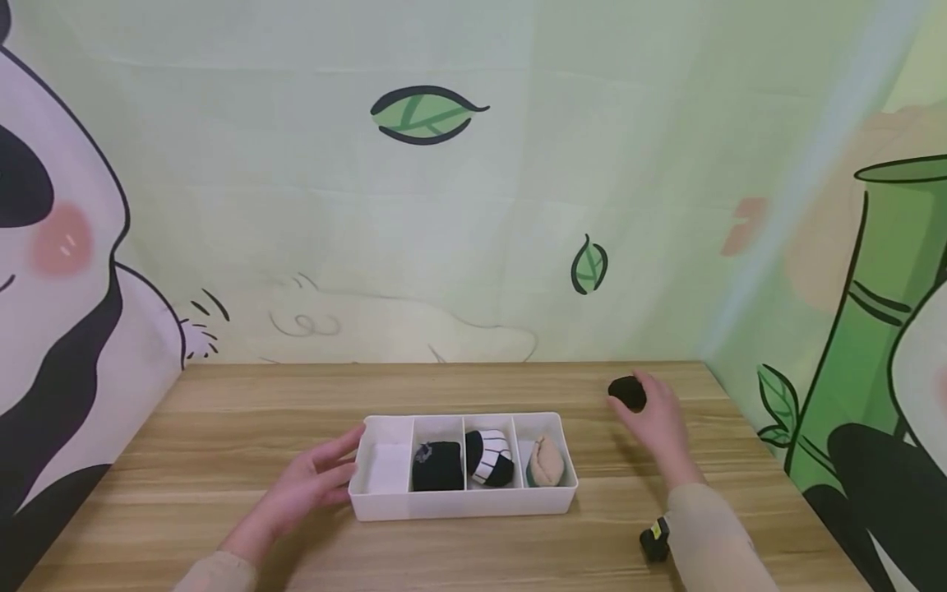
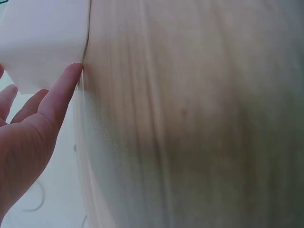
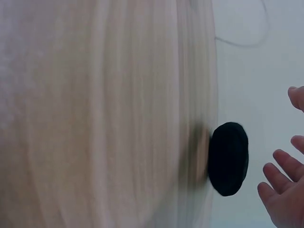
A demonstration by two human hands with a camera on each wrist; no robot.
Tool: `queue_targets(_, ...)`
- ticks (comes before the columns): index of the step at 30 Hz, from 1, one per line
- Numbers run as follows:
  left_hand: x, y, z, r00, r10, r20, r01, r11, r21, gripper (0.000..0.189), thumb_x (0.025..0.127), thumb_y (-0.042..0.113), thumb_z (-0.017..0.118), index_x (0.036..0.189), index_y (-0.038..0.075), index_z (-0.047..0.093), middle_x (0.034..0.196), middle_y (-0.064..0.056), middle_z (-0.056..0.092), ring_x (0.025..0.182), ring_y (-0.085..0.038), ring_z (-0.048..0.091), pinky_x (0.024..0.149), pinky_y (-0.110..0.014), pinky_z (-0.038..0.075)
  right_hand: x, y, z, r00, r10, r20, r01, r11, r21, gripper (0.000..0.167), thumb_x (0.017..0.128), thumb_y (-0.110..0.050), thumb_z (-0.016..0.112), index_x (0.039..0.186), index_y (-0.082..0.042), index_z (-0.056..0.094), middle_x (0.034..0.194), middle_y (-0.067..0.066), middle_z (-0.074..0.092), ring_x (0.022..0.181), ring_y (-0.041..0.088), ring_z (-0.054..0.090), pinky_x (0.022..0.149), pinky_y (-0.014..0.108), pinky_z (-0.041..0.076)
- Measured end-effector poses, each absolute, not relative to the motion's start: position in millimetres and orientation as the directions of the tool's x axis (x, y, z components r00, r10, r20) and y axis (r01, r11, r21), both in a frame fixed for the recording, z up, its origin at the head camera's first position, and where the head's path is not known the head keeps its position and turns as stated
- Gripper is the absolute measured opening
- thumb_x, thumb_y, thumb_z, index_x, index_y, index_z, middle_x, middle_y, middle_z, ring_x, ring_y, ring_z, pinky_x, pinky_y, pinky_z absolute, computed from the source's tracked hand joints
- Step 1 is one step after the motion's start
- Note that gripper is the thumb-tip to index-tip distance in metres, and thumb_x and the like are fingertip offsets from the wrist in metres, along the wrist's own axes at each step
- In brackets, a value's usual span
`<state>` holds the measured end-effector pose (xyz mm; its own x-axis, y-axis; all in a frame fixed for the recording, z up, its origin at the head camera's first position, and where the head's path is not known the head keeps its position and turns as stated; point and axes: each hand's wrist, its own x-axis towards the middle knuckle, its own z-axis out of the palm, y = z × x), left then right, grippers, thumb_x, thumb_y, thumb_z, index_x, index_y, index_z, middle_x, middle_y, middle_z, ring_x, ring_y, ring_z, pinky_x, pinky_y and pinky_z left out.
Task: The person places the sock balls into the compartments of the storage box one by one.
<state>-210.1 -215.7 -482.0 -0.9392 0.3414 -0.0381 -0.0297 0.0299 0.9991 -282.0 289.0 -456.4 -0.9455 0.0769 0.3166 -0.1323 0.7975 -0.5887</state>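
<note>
A white divided box [image 1: 462, 504] stands on the wooden table, and my left hand [image 1: 311, 483] touches its left end with extended fingers. Its leftmost compartment is bare. Moving right, the others hold a black rolled sock [image 1: 436, 467], a black-and-white striped rolled sock [image 1: 490, 458] and a beige rolled sock [image 1: 546, 462]. Near the table's back right, my right hand [image 1: 661, 419] is at a black rolled bundle [image 1: 627, 393], probably another sock. In the right wrist view, the spread fingers [image 3: 278, 178] stand apart from the bundle [image 3: 228, 159].
The wooden table [image 1: 473, 555] meets a pale green printed backdrop [image 1: 296, 205] along its back edge. A small black block [image 1: 654, 543] with a yellow mark sits beside the right sleeve [image 1: 713, 534].
</note>
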Motion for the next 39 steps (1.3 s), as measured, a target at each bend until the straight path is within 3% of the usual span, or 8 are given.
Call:
queue_targets(12, -211, -217, -481, -0.941, 0.336, -0.052, -0.042, 0.039, 0.998, 0.065, 0.098, 0.011, 0.061, 0.154, 0.003, 0.029, 0.158, -0.025, 0.022, 0.119, -0.030, 0.056, 0.090, -0.040, 0.056, -294, 296, -467, -0.938, 0.223, 0.265, 0.003, 0.771, -0.637, 0.078, 0.091, -0.038, 0.070, 0.148, 0.003, 0.036, 0.148, 0.032, 0.031, 0.135, 0.049, 0.027, 0.111, 0.062, 0.028)
queue_targets(27, -211, -216, -480, -0.944, 0.326, -0.058, -0.043, 0.053, 0.998, 0.063, 0.099, 0.009, 0.060, 0.154, 0.003, 0.030, 0.158, -0.026, 0.021, 0.119, -0.033, 0.055, 0.090, -0.040, 0.056, -304, 304, -479, -0.966, 0.224, 0.131, 0.096, 0.776, -0.624, 0.091, 0.089, -0.049, 0.068, 0.154, -0.002, 0.027, 0.155, 0.033, 0.015, 0.137, 0.055, 0.017, 0.108, 0.070, 0.026)
queue_targets(39, -211, -216, -480, -0.945, 0.323, -0.059, -0.042, 0.058, 0.997, 0.062, 0.099, 0.007, 0.058, 0.154, 0.003, 0.029, 0.158, -0.026, 0.022, 0.122, -0.035, 0.053, 0.090, -0.040, 0.056, -306, 306, -481, -0.985, 0.163, 0.064, 0.090, 0.782, -0.616, 0.087, 0.091, -0.044, 0.068, 0.154, -0.003, 0.025, 0.154, 0.037, 0.011, 0.135, 0.061, 0.013, 0.105, 0.073, 0.025)
